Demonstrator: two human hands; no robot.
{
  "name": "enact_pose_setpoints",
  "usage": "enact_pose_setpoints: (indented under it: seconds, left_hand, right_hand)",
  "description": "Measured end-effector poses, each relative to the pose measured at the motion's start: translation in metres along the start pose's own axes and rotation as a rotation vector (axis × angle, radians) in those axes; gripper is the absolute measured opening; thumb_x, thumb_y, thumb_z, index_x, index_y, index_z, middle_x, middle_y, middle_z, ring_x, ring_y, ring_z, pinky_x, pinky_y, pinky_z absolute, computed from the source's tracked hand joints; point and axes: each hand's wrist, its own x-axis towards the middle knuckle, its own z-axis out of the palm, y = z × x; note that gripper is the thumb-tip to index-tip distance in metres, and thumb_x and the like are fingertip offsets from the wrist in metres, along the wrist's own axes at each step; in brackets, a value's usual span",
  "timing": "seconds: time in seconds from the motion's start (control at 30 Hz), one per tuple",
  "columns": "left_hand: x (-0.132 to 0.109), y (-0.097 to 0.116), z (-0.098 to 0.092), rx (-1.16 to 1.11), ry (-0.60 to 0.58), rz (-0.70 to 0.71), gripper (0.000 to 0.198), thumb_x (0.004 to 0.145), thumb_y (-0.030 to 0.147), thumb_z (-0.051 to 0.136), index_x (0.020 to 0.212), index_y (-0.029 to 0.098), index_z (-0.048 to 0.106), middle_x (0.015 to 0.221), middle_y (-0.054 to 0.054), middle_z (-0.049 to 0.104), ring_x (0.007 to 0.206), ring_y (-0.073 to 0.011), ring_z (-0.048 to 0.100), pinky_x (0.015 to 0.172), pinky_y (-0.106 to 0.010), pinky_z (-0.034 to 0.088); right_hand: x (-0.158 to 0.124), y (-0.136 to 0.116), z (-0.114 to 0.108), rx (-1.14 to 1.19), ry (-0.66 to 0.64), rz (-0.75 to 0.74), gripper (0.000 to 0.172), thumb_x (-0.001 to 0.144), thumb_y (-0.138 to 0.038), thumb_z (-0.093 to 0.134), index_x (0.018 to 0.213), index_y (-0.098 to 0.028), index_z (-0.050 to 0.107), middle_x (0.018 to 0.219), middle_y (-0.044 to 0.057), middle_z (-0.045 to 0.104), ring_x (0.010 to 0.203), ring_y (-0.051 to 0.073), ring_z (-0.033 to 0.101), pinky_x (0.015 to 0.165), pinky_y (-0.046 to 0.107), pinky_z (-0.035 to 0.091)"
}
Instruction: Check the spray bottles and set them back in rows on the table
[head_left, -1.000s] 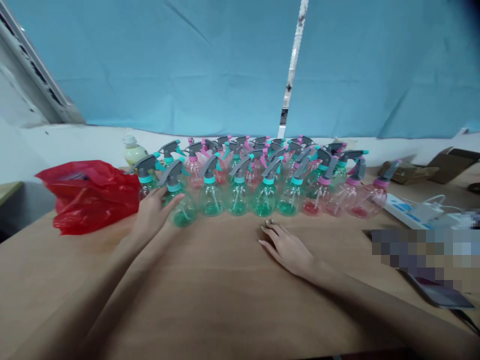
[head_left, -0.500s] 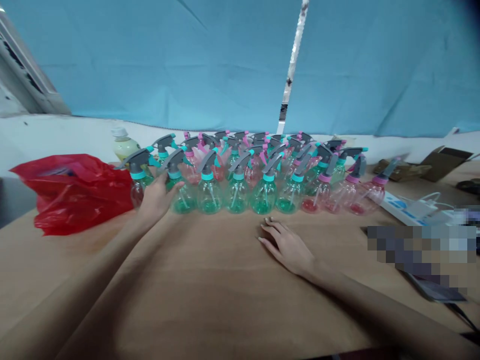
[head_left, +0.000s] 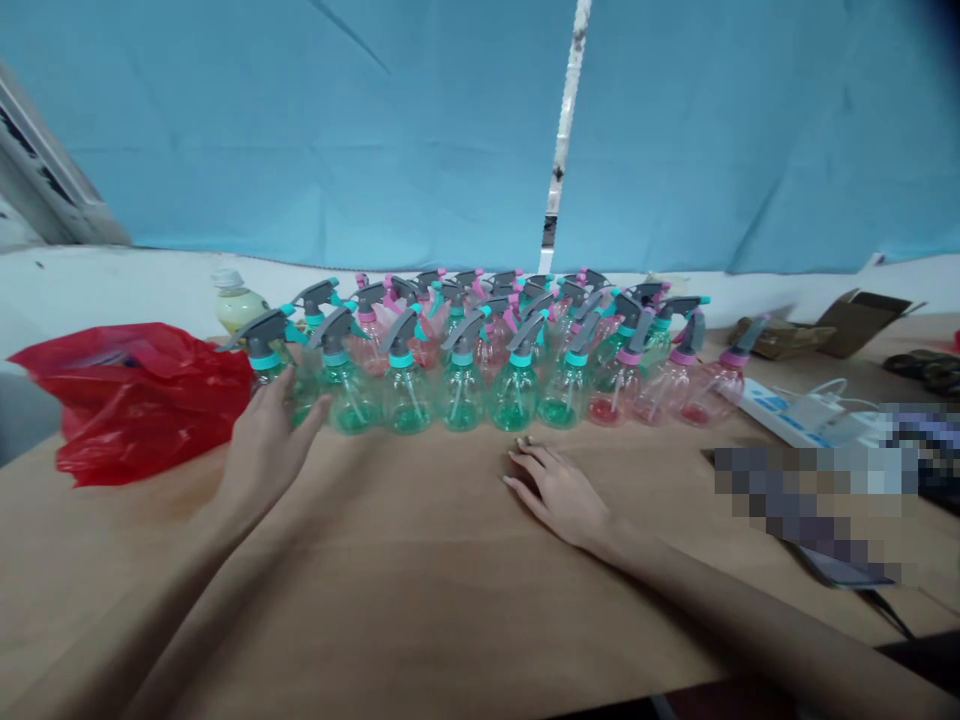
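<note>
Several clear spray bottles with grey trigger heads stand upright in rows; the front row holds green ones (head_left: pixel 462 400) with turquoise collars and, at its right end, pink ones (head_left: pixel 611 400) with pink collars. My left hand (head_left: pixel 262 455) is raised at the row's left end, in front of the leftmost green spray bottle (head_left: pixel 262 362), thumb apart from the fingers. The hand hides most of that bottle's body; I cannot tell whether they touch. Palm down on the table, my right hand (head_left: pixel 562 495) lies with loosely spread fingers just before the front row, holding nothing.
A red plastic bag (head_left: pixel 150 405) slumps at the left, with a pale capped bottle (head_left: pixel 236 305) behind it. To the right are a white power strip (head_left: pixel 780 415), a phone-like dark device (head_left: pixel 840 570), and an open cardboard box (head_left: pixel 862 322). A blue sheet (head_left: pixel 337 150) covers the wall.
My left hand has drawn back and left, from between the two leftmost front bottles to before the leftmost one. The right hand stays on the table. The view has shifted slightly.
</note>
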Motion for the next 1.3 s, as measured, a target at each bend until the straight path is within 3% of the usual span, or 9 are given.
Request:
enact_pose_setpoints:
  seconds: [0.13, 0.23, 0.4, 0.53, 0.7, 0.87, 1.03, 1.1, 1.3]
  left_hand:
    - [-0.038, 0.012, 0.001, -0.051, 0.036, 0.09, 0.044, 0.089, 0.045, 0.045, 0.126, 0.019, 0.047, 0.122, -0.011, 0.054, 0.1, -0.0308, 0.061, 0.085, -0.042, 0.049]
    - [-0.063, 0.037, 0.018, -0.127, -0.039, 0.344, 0.027, 0.091, 0.039, 0.044, 0.11, 0.024, 0.054, 0.113, -0.007, 0.059, 0.107, -0.0283, 0.056, 0.096, -0.047, 0.042]
    - [-0.097, 0.096, 0.056, -0.222, -0.325, 0.571, 0.033, 0.092, 0.039, 0.045, 0.121, 0.025, 0.053, 0.13, -0.008, 0.052, 0.121, -0.0248, 0.049, 0.103, -0.045, 0.039]
    - [-0.109, 0.131, 0.077, -0.268, -0.421, 0.687, 0.046, 0.091, 0.043, 0.049, 0.13, 0.02, 0.047, 0.141, -0.013, 0.043, 0.13, -0.027, 0.04, 0.107, -0.047, 0.035]
    - [-0.111, 0.156, 0.092, -0.294, -0.462, 0.742, 0.053, 0.09, 0.047, 0.048, 0.133, 0.016, 0.044, 0.144, -0.016, 0.038, 0.134, -0.0289, 0.034, 0.109, -0.049, 0.033]
    - [-0.108, 0.169, 0.108, -0.294, -0.476, 0.801, 0.052, 0.091, 0.047, 0.047, 0.135, 0.019, 0.043, 0.144, -0.015, 0.037, 0.134, -0.0279, 0.033, 0.109, -0.049, 0.032]
    - [-0.096, 0.163, 0.118, -0.258, -0.461, 0.755, 0.042, 0.095, 0.041, 0.043, 0.131, 0.02, 0.046, 0.14, -0.014, 0.041, 0.131, -0.0265, 0.038, 0.106, -0.049, 0.036]
    - [-0.095, 0.157, 0.119, -0.255, -0.44, 0.748, 0.042, 0.094, 0.04, 0.044, 0.13, 0.02, 0.046, 0.139, -0.014, 0.042, 0.129, -0.0269, 0.04, 0.106, -0.049, 0.037]
    - [-0.104, 0.146, 0.109, -0.231, -0.44, 0.88, 0.049, 0.09, 0.039, 0.051, 0.135, 0.022, 0.042, 0.144, -0.015, 0.036, 0.134, -0.0295, 0.032, 0.107, -0.051, 0.035]
  right_hand:
    - [0.004, -0.002, -0.002, -0.122, -0.054, -0.034, 0.039, 0.093, -0.033, 0.044, 0.119, -0.007, 0.059, 0.126, 0.018, 0.059, 0.12, 0.03, 0.053, 0.1, 0.044, 0.044]
    - [0.007, -0.007, -0.01, -0.21, -0.142, -0.068, 0.038, 0.094, -0.029, 0.043, 0.121, -0.006, 0.058, 0.128, 0.021, 0.057, 0.119, 0.031, 0.054, 0.097, 0.045, 0.046]
    - [0.002, -0.017, -0.032, -0.181, -0.216, -0.183, 0.031, 0.094, -0.023, 0.044, 0.115, -0.009, 0.061, 0.125, 0.018, 0.06, 0.116, 0.028, 0.056, 0.097, 0.041, 0.046]
    - [-0.008, -0.01, -0.039, -0.075, -0.249, -0.253, 0.034, 0.09, -0.019, 0.048, 0.122, -0.009, 0.055, 0.128, 0.018, 0.056, 0.116, 0.026, 0.055, 0.094, 0.037, 0.048]
    - [-0.016, 0.013, -0.026, -0.035, -0.258, -0.246, 0.034, 0.085, -0.015, 0.052, 0.118, -0.012, 0.057, 0.129, 0.017, 0.055, 0.119, 0.029, 0.052, 0.094, 0.042, 0.049]
    - [-0.018, 0.016, -0.027, 0.028, -0.22, -0.23, 0.027, 0.085, -0.01, 0.047, 0.108, -0.015, 0.063, 0.122, 0.013, 0.06, 0.114, 0.025, 0.056, 0.097, 0.042, 0.046]
    - [-0.018, 0.014, -0.04, 0.05, -0.281, -0.226, 0.019, 0.087, -0.013, 0.048, 0.089, -0.013, 0.067, 0.096, 0.011, 0.069, 0.087, 0.021, 0.065, 0.078, 0.034, 0.054]
    - [-0.019, 0.017, -0.037, 0.028, -0.258, -0.224, 0.019, 0.087, -0.014, 0.049, 0.095, -0.011, 0.066, 0.1, 0.014, 0.068, 0.09, 0.023, 0.065, 0.078, 0.036, 0.054]
    - [-0.017, 0.017, -0.013, 0.042, -0.137, -0.28, 0.041, 0.088, -0.02, 0.05, 0.128, -0.008, 0.051, 0.129, 0.019, 0.054, 0.12, 0.029, 0.051, 0.1, 0.044, 0.043]
